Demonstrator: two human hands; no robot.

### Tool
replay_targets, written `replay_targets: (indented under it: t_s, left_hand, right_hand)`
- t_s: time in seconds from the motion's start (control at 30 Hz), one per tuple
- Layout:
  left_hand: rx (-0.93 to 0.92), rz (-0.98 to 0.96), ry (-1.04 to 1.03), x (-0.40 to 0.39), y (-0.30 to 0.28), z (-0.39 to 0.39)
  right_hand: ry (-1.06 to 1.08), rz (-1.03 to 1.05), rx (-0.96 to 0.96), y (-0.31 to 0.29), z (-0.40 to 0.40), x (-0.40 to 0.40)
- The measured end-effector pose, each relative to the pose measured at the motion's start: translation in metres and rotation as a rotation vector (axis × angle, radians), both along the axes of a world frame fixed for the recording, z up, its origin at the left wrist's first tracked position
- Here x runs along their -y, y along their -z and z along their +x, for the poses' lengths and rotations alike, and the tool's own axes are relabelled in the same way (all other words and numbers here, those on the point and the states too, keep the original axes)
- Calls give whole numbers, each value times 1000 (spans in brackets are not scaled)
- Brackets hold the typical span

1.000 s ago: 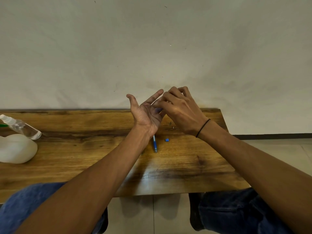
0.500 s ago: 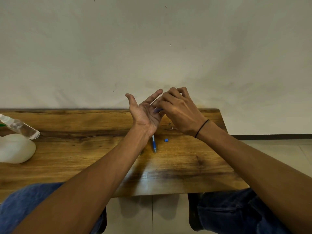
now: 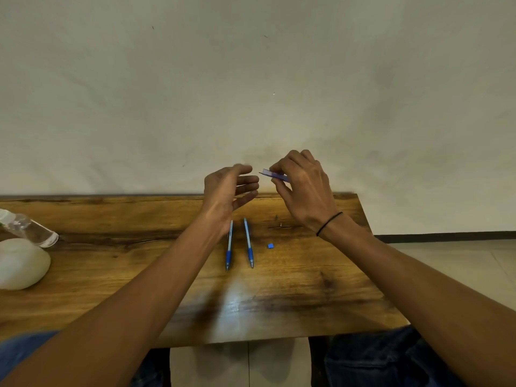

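Wooden table [image 3: 111,277] holds two pens [image 3: 228,248], blue piece [image 3: 270,246], bottle [image 3: 32,229].

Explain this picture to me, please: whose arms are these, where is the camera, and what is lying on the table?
There is no machine here. A person works with two bare hands, and a wide-angle camera worn on the head looks forward and down, so both arms reach in from the bottom edge.

The right hand pinches a slim blue piece in its fingers, raised above the wooden table. The left hand is raised beside it, fingers loosely curled, holding nothing.

On the table one blue pen lies beside a second blue pen, with a small blue square bit next to them. At the far left are a clear bottle and a white rounded object.

What exactly the held piece is cannot be told.
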State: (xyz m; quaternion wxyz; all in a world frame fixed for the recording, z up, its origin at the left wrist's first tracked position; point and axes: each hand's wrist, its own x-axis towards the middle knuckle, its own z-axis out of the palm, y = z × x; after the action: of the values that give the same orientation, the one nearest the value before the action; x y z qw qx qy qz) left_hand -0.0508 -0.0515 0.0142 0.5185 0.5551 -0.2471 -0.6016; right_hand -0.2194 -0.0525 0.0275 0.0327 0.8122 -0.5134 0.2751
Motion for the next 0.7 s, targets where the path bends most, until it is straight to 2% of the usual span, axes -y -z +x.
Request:
replay_targets:
  t_s: [0.17,0.4,0.7]
  left_hand:
    - [-18,-26,54,-7,0,3]
    - [-80,-79,108,-7,-8,5]
    - [-93,-104,125,-10,-10,1]
  right_hand:
    - [20,1,4,-1,2,-1]
    - [63,61,135,-1,8,-3]
    - [69,98,199,-2,12,-5]
